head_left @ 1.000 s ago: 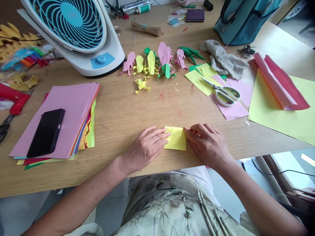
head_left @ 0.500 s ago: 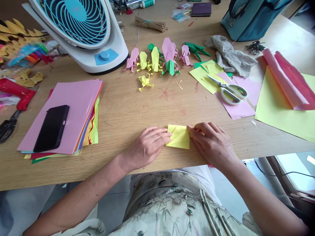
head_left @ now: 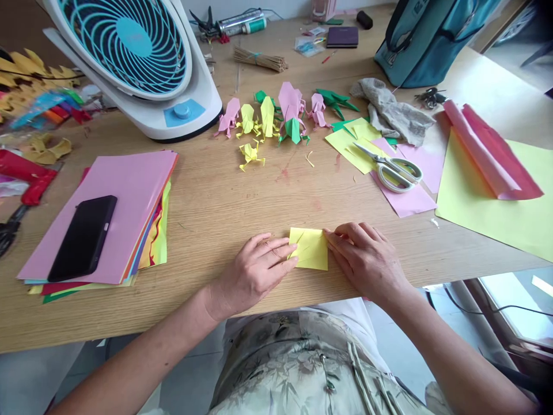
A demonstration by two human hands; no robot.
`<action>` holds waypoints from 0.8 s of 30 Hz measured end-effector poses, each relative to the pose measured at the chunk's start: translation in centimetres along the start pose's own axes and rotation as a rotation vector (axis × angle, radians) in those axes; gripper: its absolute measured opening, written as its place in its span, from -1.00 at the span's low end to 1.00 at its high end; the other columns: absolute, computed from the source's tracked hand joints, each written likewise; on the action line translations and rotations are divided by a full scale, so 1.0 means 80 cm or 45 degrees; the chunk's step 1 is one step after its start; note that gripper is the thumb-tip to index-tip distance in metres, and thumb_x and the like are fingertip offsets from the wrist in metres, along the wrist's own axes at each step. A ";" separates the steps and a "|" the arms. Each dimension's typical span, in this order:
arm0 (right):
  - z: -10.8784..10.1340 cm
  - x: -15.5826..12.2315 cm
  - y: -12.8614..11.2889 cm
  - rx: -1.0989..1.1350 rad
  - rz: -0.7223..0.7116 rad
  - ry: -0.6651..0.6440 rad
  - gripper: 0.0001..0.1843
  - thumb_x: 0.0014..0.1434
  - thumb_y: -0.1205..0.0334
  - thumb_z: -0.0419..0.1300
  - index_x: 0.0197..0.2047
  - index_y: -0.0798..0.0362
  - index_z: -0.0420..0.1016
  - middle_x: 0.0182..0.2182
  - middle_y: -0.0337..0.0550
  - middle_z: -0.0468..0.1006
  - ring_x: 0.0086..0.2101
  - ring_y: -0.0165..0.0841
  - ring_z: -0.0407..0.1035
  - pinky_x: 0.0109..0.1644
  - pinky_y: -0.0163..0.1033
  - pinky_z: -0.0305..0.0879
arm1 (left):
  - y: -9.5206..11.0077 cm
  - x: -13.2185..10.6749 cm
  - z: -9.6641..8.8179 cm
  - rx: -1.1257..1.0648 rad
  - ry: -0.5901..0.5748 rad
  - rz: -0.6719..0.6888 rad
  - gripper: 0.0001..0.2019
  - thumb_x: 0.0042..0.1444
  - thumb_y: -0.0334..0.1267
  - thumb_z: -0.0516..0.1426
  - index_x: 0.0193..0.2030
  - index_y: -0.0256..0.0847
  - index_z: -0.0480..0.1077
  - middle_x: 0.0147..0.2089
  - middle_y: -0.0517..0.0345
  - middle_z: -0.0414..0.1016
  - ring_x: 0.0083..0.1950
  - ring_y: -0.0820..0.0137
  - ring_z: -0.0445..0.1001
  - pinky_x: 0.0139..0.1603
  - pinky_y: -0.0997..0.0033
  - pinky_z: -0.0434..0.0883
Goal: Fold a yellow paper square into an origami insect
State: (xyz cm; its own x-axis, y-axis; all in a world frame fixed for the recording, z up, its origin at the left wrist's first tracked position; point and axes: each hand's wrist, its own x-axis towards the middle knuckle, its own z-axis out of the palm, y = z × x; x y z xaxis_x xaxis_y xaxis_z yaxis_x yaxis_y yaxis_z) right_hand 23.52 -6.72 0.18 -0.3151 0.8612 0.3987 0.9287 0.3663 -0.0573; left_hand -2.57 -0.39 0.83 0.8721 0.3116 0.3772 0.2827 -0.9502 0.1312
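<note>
Yellow paper (head_left: 311, 250) flat; left hand (head_left: 259, 271) loosely open over edge, right hand (head_left: 367, 256) curled, pinching corner. Even pressure should prevent skewing.

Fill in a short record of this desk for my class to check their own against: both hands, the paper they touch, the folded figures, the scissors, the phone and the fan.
Left hand: fingers over the left side of the small yellow paper
Right hand: fingertips at its upper right corner
Small yellow paper: flat on the desk, near the front edge
Folded figures: pink, yellow and green, beyond the hands
Scissors: on loose yellow and pink paper
Phone: atop the paper stack
Fan: behind that stack
</note>
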 end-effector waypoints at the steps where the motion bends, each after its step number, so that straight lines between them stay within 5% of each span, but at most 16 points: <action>1: 0.000 0.000 0.000 0.016 0.006 0.004 -0.75 0.36 0.32 0.12 0.06 0.10 0.50 -0.22 -0.06 0.53 -0.27 -0.28 0.31 -0.21 -0.18 0.22 | 0.001 -0.001 0.000 0.033 -0.010 0.020 -0.76 0.28 -0.47 0.11 0.05 -0.26 0.47 0.17 0.01 0.54 0.22 0.19 0.45 0.25 0.04 0.33; 13: -0.007 0.004 -0.007 0.180 -0.065 -0.065 -0.58 0.26 0.51 0.10 0.16 0.08 0.42 0.00 0.02 0.54 -0.13 -0.17 0.35 -0.15 -0.08 0.24 | 0.007 0.001 -0.003 0.178 -0.029 0.098 -0.73 0.35 -0.47 -0.01 0.05 -0.35 0.46 0.15 -0.07 0.54 0.20 0.17 0.47 0.25 -0.04 0.32; 24: -0.003 0.001 -0.019 0.250 -0.018 -0.044 -0.64 0.30 0.44 0.12 0.15 0.09 0.42 -0.01 0.01 0.55 -0.15 -0.18 0.37 -0.13 -0.07 0.24 | 0.010 -0.001 -0.002 0.181 -0.027 0.105 -0.73 0.34 -0.47 0.00 0.07 -0.34 0.45 0.15 -0.07 0.54 0.20 0.20 0.47 0.28 -0.01 0.31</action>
State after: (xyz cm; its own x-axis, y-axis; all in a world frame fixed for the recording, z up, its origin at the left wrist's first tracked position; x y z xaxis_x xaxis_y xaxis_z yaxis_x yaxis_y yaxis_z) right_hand 22.11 -7.32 0.47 -0.3374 0.8659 0.3694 0.8692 0.4372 -0.2310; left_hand -2.49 -1.14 1.06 0.9025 0.2335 0.3618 0.2620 -0.9646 -0.0308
